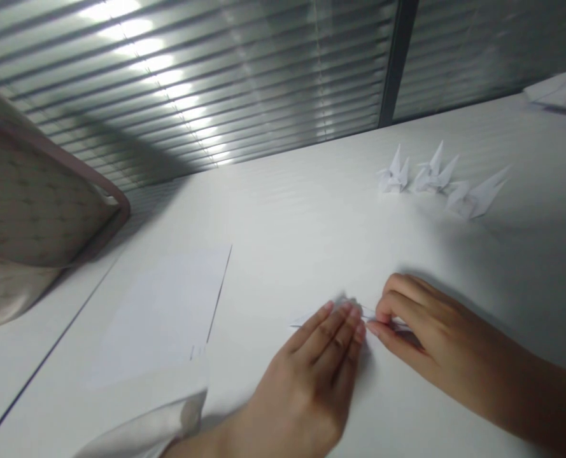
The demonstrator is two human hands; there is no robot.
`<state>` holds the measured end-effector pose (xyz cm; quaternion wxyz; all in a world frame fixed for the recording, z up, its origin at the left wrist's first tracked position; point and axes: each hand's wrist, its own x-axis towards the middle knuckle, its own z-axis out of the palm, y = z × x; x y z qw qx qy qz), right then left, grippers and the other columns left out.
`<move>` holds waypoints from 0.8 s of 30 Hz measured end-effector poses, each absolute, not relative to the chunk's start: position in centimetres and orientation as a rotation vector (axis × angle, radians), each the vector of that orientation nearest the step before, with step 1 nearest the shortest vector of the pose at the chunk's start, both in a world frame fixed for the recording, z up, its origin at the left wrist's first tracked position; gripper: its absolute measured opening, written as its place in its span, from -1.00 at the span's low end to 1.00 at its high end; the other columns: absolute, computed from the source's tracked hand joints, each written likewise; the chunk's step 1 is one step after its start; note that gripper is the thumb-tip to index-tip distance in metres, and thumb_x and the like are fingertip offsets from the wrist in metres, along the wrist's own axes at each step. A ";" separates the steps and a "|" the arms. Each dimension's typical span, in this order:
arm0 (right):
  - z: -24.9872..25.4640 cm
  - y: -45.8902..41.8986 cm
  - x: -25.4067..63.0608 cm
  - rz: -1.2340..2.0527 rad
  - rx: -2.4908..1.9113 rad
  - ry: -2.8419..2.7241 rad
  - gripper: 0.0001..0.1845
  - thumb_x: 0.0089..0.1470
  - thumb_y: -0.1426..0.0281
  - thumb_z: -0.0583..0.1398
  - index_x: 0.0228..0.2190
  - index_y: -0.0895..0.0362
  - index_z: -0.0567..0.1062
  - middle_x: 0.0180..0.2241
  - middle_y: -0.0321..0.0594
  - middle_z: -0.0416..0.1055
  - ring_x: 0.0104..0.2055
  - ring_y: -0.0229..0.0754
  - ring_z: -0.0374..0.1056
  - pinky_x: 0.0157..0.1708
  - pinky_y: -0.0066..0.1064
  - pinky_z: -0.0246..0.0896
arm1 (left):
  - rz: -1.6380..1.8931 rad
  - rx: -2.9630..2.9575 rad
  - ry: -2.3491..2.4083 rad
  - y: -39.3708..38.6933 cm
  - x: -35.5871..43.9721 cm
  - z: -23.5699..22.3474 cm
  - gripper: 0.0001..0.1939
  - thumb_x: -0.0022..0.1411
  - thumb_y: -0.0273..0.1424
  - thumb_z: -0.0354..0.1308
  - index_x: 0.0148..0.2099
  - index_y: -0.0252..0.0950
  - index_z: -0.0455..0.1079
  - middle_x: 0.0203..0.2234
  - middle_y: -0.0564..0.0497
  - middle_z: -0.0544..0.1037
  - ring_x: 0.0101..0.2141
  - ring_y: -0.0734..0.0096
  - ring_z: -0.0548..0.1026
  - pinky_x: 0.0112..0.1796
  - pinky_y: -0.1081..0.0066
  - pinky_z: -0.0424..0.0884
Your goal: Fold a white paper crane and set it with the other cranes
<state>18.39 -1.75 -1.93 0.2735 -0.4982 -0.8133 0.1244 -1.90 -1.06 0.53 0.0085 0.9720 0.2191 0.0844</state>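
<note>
A small piece of folded white paper [300, 320] lies on the white table, mostly covered by my hands. My left hand [311, 375] rests flat over its middle, fingers stretched out and side by side, pressing it down. Just to the right, my right hand [421, 324] is closed, thumb and forefinger pinching the paper's narrow right end. A pointed tip of the paper sticks out left of my left fingers. Farther back on the right stand three white origami cranes [434, 177], close together in a row.
Flat sheets of white paper [163, 312] lie to the left. A patterned bag [39, 191] stands at the far left, near a seam in the table. More papers [559, 92] sit at the back right. Window blinds [263, 70] rise behind the table's rear edge.
</note>
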 end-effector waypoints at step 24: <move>-2.2 -2.2 19.3 -0.067 -1.386 -2.358 -0.63 0.25 0.43 -0.04 -0.56 0.14 0.36 -0.54 -0.18 0.27 -0.46 -0.06 0.25 -0.43 -0.22 0.13 | 0.034 2.906 0.784 -1.7 -1.9 0.4 -0.34 0.15 -0.40 -0.03 0.29 -0.51 0.06 0.23 -0.23 0.10 0.23 0.11 0.04 0.17 0.24 0.17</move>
